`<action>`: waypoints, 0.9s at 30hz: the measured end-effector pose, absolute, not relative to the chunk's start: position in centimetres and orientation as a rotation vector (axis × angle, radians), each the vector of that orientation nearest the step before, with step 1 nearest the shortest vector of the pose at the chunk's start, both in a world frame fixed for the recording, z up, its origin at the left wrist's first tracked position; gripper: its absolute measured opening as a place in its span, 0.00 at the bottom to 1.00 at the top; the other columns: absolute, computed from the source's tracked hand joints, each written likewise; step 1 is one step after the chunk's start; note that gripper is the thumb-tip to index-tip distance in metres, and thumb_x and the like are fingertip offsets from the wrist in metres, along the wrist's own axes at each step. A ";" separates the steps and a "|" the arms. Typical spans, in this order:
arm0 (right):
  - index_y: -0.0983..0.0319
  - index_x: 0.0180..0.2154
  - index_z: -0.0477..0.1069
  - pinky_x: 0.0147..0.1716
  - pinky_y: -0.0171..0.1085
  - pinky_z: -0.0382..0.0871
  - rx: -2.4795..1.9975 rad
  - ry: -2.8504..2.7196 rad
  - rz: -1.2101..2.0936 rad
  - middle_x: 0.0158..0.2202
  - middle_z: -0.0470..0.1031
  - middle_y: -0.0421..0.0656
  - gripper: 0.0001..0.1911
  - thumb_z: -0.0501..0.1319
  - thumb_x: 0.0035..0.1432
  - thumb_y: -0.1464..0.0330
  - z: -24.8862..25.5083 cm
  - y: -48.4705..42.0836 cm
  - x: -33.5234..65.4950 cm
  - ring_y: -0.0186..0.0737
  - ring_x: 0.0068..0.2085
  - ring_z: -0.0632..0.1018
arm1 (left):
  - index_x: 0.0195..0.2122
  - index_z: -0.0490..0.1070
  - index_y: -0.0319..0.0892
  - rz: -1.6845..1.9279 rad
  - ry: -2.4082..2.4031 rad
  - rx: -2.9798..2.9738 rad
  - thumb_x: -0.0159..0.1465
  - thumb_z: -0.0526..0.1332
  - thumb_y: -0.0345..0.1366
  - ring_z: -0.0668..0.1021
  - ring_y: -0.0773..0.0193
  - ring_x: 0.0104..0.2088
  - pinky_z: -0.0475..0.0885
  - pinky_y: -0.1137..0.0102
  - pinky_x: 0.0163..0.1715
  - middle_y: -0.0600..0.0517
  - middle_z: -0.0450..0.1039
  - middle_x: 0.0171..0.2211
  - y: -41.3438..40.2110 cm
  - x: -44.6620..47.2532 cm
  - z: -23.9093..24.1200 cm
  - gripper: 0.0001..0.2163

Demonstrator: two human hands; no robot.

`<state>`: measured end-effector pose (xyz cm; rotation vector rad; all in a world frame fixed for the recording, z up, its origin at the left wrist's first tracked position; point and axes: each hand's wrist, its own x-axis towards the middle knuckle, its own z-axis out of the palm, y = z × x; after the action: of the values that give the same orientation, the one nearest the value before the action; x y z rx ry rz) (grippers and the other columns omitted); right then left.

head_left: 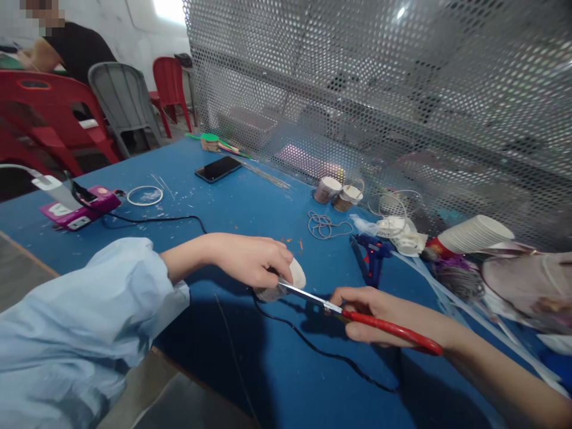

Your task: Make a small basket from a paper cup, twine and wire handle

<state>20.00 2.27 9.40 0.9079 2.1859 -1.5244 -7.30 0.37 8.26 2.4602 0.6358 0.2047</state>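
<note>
My left hand (257, 262) is closed around a small white cup (298, 274), which lies tilted just above the blue table; the fingers cover much of it. In my right hand (375, 310) is a pair of scissors (388, 329) with red handles. Their silver blades point left and reach the cup beside my left fingertips. Whether the blade tips are cutting into anything is hidden by the left fingers. Behind my right hand, a blue glue gun (374, 257) rests on the table.
A black cord (308, 345) runs beneath my hands. Two small cups (328, 189), grey string (324, 225) and a phone (218, 170) lie farther back. At right are stacked paper cups (476, 235); at left, a purple power strip (83, 208) and white ring (145, 204). A perforated metal panel (357, 89) borders the table.
</note>
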 end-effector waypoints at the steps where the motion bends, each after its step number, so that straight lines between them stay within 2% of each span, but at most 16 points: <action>1: 0.61 0.35 0.61 0.17 0.28 0.54 0.924 2.155 -1.531 0.21 0.59 0.33 0.26 0.57 0.56 0.44 9.4 2.3 20.0 0.27 0.21 0.60 | 0.37 0.77 0.42 0.196 0.636 2.459 0.59 0.54 0.22 0.74 0.62 0.40 0.67 0.73 0.44 0.49 0.76 0.36 0.4 -7.3 8.3 0.14; 5: 0.62 0.36 0.61 0.17 0.27 0.55 0.959 2.113 -1.523 0.22 0.61 0.34 0.27 0.58 0.54 0.44 9.4 2.4 19.8 0.28 0.21 0.63 | 0.40 0.77 0.40 0.192 0.635 2.448 0.59 0.54 0.21 0.75 0.62 0.41 0.67 0.73 0.45 0.48 0.77 0.37 0.5 -7.4 8.2 0.15; 10: 0.62 0.35 0.61 0.18 0.28 0.53 0.902 2.174 -1.483 0.21 0.58 0.33 0.25 0.59 0.55 0.45 9.7 2.4 19.3 0.27 0.21 0.58 | 0.39 0.77 0.41 0.197 0.626 2.453 0.59 0.55 0.22 0.75 0.62 0.40 0.67 0.74 0.44 0.49 0.77 0.36 0.6 -7.5 8.1 0.14; 14: 0.61 0.35 0.62 0.18 0.29 0.53 0.940 2.152 -1.458 0.22 0.59 0.33 0.24 0.59 0.56 0.46 9.7 2.4 19.2 0.28 0.21 0.60 | 0.38 0.77 0.41 0.199 0.627 2.457 0.59 0.54 0.21 0.75 0.61 0.41 0.67 0.72 0.45 0.48 0.77 0.37 0.6 -7.5 8.2 0.15; 19: 0.62 0.35 0.66 0.21 0.31 0.51 0.955 2.296 -1.291 0.22 0.58 0.33 0.22 0.61 0.56 0.49 9.6 2.0 19.4 0.29 0.23 0.57 | 0.38 0.77 0.42 0.249 0.617 2.427 0.58 0.54 0.21 0.74 0.62 0.40 0.67 0.72 0.45 0.49 0.76 0.36 0.4 -7.5 8.1 0.15; 24: 0.58 0.42 0.70 0.25 0.32 0.56 1.113 2.370 -1.037 0.24 0.64 0.36 0.21 0.62 0.54 0.49 9.4 1.2 20.2 0.34 0.26 0.64 | 0.41 0.76 0.43 0.271 0.649 2.435 0.58 0.54 0.21 0.73 0.61 0.41 0.67 0.72 0.44 0.49 0.76 0.36 0.4 -7.6 7.9 0.16; 27: 0.58 0.42 0.70 0.26 0.32 0.58 1.143 2.401 -1.006 0.25 0.66 0.37 0.21 0.62 0.55 0.49 9.5 1.0 20.6 0.36 0.28 0.66 | 0.43 0.76 0.41 0.278 0.648 2.441 0.60 0.53 0.23 0.73 0.60 0.42 0.66 0.72 0.45 0.48 0.76 0.37 0.4 -7.7 8.0 0.15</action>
<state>20.58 1.00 9.50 1.1433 2.4010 -1.0062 -7.67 0.39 7.98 2.4409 0.6480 0.2784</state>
